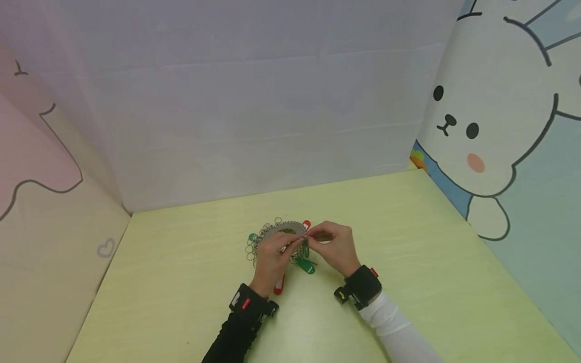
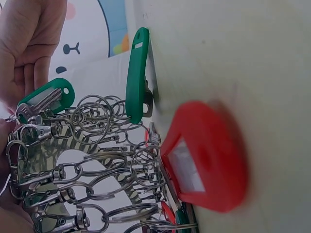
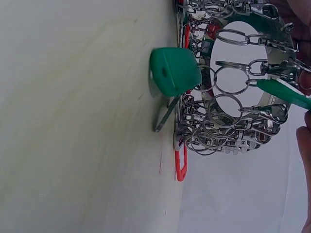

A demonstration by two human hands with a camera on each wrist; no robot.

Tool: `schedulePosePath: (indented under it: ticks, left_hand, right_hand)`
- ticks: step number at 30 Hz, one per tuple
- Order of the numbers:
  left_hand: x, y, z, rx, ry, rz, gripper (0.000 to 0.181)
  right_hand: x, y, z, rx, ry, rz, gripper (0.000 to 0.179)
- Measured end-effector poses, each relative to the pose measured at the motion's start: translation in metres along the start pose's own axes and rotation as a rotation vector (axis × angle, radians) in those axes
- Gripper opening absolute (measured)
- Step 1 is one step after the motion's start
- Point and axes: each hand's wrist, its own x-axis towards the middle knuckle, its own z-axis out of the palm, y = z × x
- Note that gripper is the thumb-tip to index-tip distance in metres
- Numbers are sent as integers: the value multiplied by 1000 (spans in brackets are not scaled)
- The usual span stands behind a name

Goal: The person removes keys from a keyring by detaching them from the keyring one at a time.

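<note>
A large grey ring carries many small metal swivel clasps with split rings around its rim. My left hand reaches over its near side, thumb and fingertip pinching a small clasp at the right of the rim. My right hand meets it there, its fingertips pinching at the same spot; the exact part is hidden by the fingers. A green key tag hangs by the right fingers. Below it lies another green key tag with a key. A red key tag sticks out near the left wrist.
The ring stands on a pale yellow table. Another red tag shows at its far right and a green one at its left. A white cloth wall rises behind, with a cartoon-printed panel at right.
</note>
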Motion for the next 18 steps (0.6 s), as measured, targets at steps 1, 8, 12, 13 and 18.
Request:
schedulePosePath:
  ticks: [1,8,12,13,18]
  left_hand:
    - [0,0,0,3,2,-1,11]
    - [-1,0,0,6,12,-4,10]
    - [-1,2,-1,4,-6,-32,10]
    - [-1,3,-1,2,-13,-41,10]
    - [0,3,-1,3,-29,-51,8]
  right_hand:
    - [0,1,0,-3,2,-11,18]
    - [0,1,-2,-27,-13,-84,20]
    - [0,1,-4,-43,-34,-118,21]
    - [0,0,-4,-49,-40,-129,21]
    - [2,-2,-6,-116,-74,-203,18]
